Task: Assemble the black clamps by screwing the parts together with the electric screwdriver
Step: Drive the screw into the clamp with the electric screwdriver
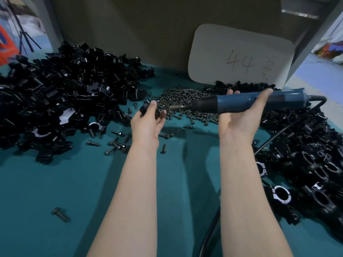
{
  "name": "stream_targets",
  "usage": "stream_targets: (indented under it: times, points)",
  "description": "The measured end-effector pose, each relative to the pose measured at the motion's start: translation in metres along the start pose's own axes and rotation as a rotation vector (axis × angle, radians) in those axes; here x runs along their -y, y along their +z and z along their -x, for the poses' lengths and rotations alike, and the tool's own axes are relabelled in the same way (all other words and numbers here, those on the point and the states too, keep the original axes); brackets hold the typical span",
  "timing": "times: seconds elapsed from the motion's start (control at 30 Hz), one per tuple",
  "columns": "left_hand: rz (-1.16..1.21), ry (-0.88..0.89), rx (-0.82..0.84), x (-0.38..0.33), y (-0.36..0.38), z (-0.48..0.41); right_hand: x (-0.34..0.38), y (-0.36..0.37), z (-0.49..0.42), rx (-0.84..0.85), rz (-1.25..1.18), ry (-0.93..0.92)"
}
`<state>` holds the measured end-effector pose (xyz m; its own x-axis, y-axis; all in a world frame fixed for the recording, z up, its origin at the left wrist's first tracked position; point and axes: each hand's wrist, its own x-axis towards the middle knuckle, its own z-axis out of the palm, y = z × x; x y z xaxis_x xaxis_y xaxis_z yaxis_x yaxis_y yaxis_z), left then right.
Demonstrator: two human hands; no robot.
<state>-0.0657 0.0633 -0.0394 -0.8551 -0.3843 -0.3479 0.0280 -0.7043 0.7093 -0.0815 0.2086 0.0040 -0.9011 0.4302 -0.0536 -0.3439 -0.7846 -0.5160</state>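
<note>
Lining up for fastening, we clutch a clamp (146, 107) in our left hand (148, 120), the screwdriver (239, 102) in our right hand (239, 118); next, its tip probably needs seating squarely.

forearms: both bare | hands: left hand (148, 123) and right hand (241, 120) bare

Clamp part (146, 107) in left hand (146, 123) mostly covered by fingers; shape unclear. Screw (169, 108) at the electric screwdriver (241, 103) bit too small to tell if seated. Right hand (239, 121) fingers wrap behind barrel, only tips show. Cable (207, 238) passes behind rt forearm, exits bottom edge. Left pile (46, 93) & right pile (306, 164) of clamps cut off by frame edges; lower-rt pieces blurred. Scrawl beside "44" on card (241, 52) illegible.
</note>
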Motion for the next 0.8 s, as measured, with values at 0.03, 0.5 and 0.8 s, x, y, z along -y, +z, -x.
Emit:
stream_targets:
  times: [0.03, 0.5, 0.8]
  points:
    - [-0.008, -0.002, -0.002, 0.001, 0.001, 0.0, 0.0, 0.0, 0.002, 0.024, -0.027, 0.02]
    - [-0.222, 0.19, -0.108, 0.01, 0.001, -0.005, -0.012, 0.006, 0.011, 0.076, 0.096, -0.005]
    - [-0.293, 0.251, -0.144, 0.014, -0.002, -0.007, -0.021, 0.017, 0.026, 0.203, 0.204, -0.125]
